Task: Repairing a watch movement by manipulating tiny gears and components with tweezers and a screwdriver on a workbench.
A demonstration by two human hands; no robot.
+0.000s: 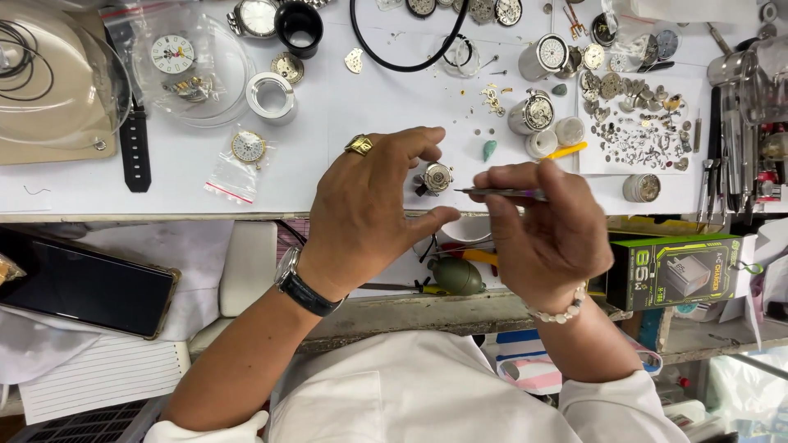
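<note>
While pinching a small watch movement (437, 177) between thumb and forefinger, the left hand (373, 209) is steadying it just above the white tabletop (394, 98); the right hand's (546, 234) fingers are closing narrowly on tweezers (501, 194), their tip touching it. Light, fragile, likely best gripped by its rim.

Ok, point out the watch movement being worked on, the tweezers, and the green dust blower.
watch movement (437, 177), head view, on its round metal face between the left fingertips.
tweezers (501, 194), head view, on the middle of the thin metal shaft, in the right hand.
green dust blower (456, 276), head view, on its rounded bulb.
</note>
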